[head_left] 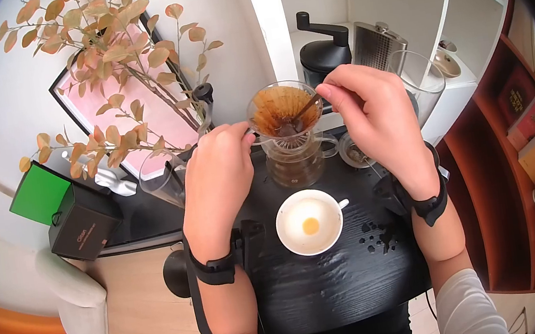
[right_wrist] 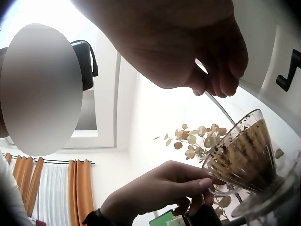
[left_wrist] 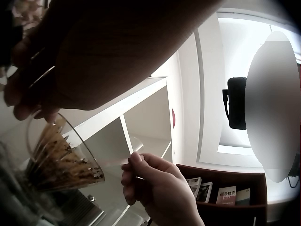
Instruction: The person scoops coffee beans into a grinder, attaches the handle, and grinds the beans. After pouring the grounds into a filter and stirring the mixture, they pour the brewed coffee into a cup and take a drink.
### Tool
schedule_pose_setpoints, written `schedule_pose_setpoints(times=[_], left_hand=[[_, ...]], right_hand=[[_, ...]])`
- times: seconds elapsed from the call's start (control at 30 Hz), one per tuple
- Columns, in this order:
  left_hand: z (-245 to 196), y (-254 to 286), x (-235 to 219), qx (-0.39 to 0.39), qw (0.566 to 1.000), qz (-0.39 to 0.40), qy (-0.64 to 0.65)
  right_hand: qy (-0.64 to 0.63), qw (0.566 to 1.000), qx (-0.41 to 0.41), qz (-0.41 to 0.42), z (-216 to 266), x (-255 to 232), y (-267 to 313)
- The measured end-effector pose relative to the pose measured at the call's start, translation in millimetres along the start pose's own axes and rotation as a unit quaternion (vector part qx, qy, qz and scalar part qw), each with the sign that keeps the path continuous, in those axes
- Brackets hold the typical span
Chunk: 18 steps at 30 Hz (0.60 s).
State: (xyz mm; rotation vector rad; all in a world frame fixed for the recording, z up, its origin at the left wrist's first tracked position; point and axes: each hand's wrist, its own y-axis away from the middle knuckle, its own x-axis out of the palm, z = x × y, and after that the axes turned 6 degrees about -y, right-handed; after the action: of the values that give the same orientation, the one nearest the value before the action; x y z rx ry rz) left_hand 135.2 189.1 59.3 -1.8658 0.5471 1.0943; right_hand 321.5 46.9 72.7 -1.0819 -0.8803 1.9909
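The right hand [head_left: 370, 96] pinches the upper end of a slim stirrer [head_left: 308, 104] between thumb and fingertips, and the left hand [head_left: 217, 170] grips the side handle of a glass dripper [head_left: 292, 141], so neither hand is free. The stirrer slants down into the dripper, its lower end among dark, wet-looking coffee grounds [head_left: 287, 128] at the bottom of a brown-stained filter [head_left: 267, 109]. The dripper sits on top of a glass server [head_left: 294, 167], which stands on the black tabletop [head_left: 325, 294]. The stirrer looks light and stiff, easily guided by a fingertip pinch near its top; its thin shaft might turn or slip if wet. The dripper is probably rigid, fairly light and fragile, and perched where a sideways push could tip it, so the handle is the sensible hold, away from glass that may be hot or slick. The filter, if paper, would be soft when wet and could tear under a hard scrape. The server is likely the heavier piece, best taken by its own handle on the right. Nearer the person is a white cup [head_left: 279, 216], with dark wet drops [head_left: 378, 237] to its right. Farther out, a crank grinder [head_left: 324, 58] and a metal flask [head_left: 373, 45] stand beyond the server, and leafy branches [head_left: 116, 53] spread at the left.
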Motion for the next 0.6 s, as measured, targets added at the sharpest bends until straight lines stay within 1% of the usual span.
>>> schedule_pose_setpoints(times=[0.07,0.17,0.27,0.33,0.43,0.6], left_hand=[[1.2,0.3,1.0,0.0,1.0,0.0,0.0],[1.7,0.5,2.3,0.004,1.0,-0.013,0.004],[0.6,0.4,1.3,0.005,1.0,-0.01,0.002],[0.2,0.6,1.0,0.003,1.0,-0.009,-0.001],[1.6,1.0,1.6,0.007,1.0,-0.011,0.001],[0.8,0.9,0.3,-0.004,1.0,-0.004,0.009]], right_hand=[[0.0,1.0,0.011,0.014,1.4,-1.1,-0.1],[-0.01,0.999,0.036,-0.008,0.7,-0.8,-0.1],[-0.027,0.999,0.033,-0.022,-0.5,2.7,0.0],[-0.028,0.999,0.009,-0.03,-0.9,4.2,0.1],[-0.021,1.0,0.002,-0.013,0.0,3.2,0.4],[-0.024,1.0,-0.001,-0.012,0.5,2.7,-0.4]])
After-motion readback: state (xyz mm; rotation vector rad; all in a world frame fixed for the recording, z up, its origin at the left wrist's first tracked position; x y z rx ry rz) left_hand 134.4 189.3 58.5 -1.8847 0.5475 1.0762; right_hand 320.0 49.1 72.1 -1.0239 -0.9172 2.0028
